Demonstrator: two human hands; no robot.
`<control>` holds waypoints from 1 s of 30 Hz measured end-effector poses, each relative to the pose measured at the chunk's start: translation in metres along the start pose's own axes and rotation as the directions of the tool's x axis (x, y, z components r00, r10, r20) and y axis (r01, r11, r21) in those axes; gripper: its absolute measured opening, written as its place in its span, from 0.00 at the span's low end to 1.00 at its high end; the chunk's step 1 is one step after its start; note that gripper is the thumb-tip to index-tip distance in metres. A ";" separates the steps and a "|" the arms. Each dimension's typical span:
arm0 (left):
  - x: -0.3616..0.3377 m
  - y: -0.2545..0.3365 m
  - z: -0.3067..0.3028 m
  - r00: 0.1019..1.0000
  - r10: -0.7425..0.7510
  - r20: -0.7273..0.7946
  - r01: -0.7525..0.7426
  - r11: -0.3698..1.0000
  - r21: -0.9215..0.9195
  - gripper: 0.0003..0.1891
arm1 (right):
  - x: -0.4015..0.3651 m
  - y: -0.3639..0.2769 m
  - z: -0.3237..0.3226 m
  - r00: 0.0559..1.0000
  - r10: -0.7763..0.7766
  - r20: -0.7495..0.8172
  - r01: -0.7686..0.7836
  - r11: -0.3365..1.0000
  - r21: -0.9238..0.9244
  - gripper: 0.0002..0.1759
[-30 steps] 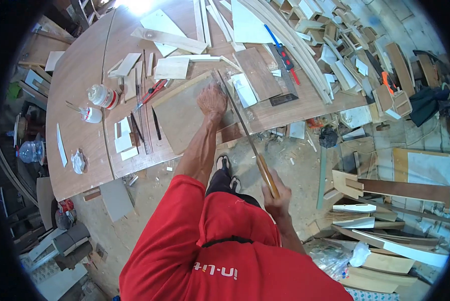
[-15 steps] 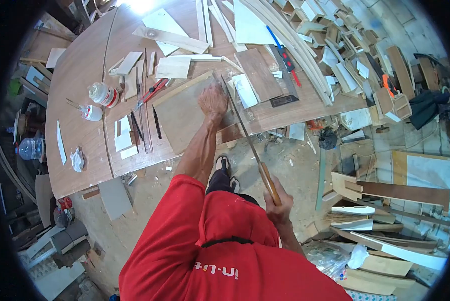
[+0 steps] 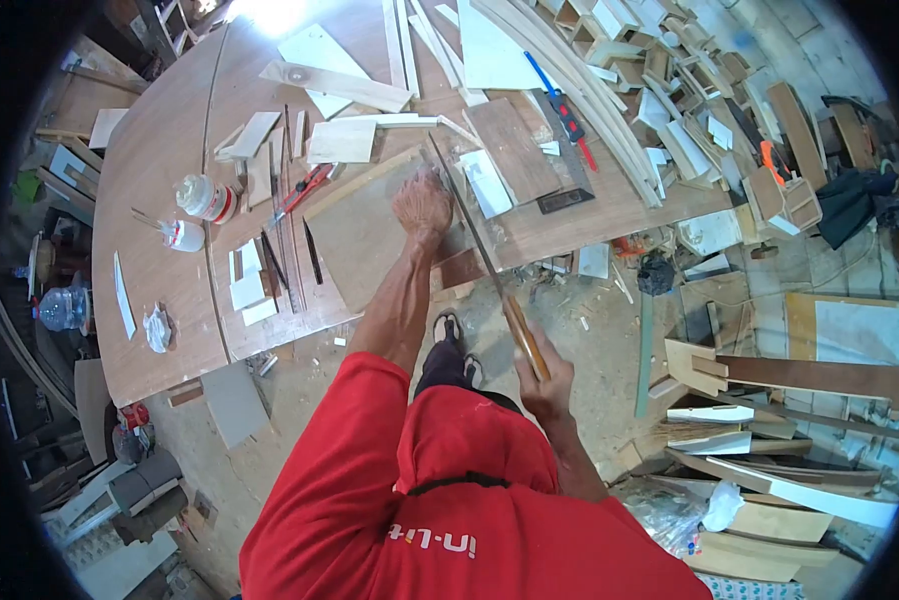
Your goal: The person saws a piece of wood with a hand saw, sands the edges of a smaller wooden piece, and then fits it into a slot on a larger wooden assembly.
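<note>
My right hand is closed around the wooden handle of a handsaw. The narrow blade points away from me across the table's front edge, just right of my left hand. My left hand lies palm down on a flat brownish board, its fingers pointing away from me. A reddish-brown piece of wood shows at the table edge by the blade. What lies directly beneath my left palm is hidden.
On the table are red pliers-like cutters, a glue jar, a small white pot, a try square and a blue-and-red tool. Wood offcuts pile up at right. Curved boards lie low on the right.
My right hand and the saw have moved forward and slightly left, the blade sliding further over the table. My left hand stays in place on the board.
</note>
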State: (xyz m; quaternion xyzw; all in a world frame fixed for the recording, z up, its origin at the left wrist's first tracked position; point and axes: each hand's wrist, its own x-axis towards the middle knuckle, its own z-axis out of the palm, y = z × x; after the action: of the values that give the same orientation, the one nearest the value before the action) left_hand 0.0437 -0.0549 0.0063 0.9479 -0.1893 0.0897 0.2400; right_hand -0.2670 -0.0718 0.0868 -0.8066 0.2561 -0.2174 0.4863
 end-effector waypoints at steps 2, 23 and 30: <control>-0.003 0.000 0.006 1.000 0.001 -0.013 -0.001 1.000 -0.012 0.08 | -0.035 -0.001 -0.020 1.000 0.021 0.018 -0.020 0.996 -0.091 0.23; -0.004 0.001 0.003 0.999 -0.034 0.035 0.034 0.999 -0.006 0.07 | -0.033 -0.012 -0.026 0.988 0.134 0.077 -0.134 0.991 -0.010 0.24; 0.003 -0.009 0.010 0.999 0.028 0.024 -0.029 0.999 0.026 0.09 | 0.005 -0.009 -0.003 0.989 0.133 0.069 -0.134 0.991 0.005 0.23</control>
State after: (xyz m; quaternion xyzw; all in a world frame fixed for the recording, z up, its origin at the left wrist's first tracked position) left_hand 0.0504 -0.0535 -0.0053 0.9492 -0.2044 0.0844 0.2239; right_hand -0.2626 -0.0730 0.0968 -0.7922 0.2916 -0.1576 0.5124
